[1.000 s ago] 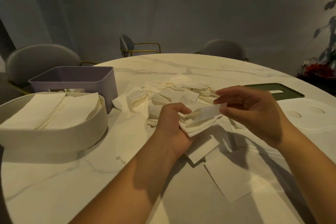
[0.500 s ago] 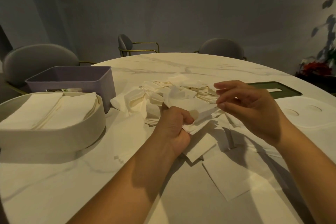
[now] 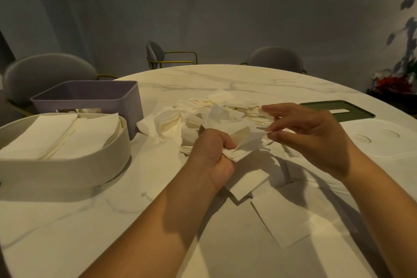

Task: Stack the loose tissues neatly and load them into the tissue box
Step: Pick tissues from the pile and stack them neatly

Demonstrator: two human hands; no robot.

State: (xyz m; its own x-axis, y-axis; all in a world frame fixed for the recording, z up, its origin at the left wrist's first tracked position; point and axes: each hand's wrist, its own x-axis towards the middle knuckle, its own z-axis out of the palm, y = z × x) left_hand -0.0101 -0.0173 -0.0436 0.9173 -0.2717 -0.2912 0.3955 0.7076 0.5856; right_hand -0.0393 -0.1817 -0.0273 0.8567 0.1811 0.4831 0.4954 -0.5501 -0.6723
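**Clerk:** Entry one, the hands?

**Keeper:** Left hand (image 3: 214, 153): fingers curled tight round the near end of a crumpled tissue (image 3: 247, 142), held just above the counter (image 3: 101, 221). Right hand (image 3: 311, 140): thumb and forefinger pinch the far edge of that same tissue, and the other fingers are stretched out loosely above it.

**Clerk:** Entry two, the loose tissues?

**Keeper:** A rumpled pile (image 3: 176, 124) in the middle of the counter, behind and beneath both hands. Several flat sheets (image 3: 282, 219) lie nearer the person, overlapping one another under the right forearm.

**Clerk:** Entry three, the box?

**Keeper:** An off-white oval box (image 3: 63, 169) at the left edge of the counter, open on top. It holds a neat stack of tissues (image 3: 56, 137) that reaches about to its rim. It stands well apart from the hands.

**Clerk:** Sundries?

**Keeper:**
- A purple bin (image 3: 94, 99), just behind the oval box, open. Its contents are too dim to make out.
- A dark green lid (image 3: 352, 108) with a slot, lying flat at the far right, past the right hand.
- A white lid (image 3: 388, 149) with two round recesses, just in front of the green one.
- Three grey chairs: one at far left (image 3: 45, 72), one turned sideways with a gold frame (image 3: 155, 54), and one at the far rim (image 3: 275, 58).
- Red flowers (image 3: 392, 83) beyond the right edge, dim.
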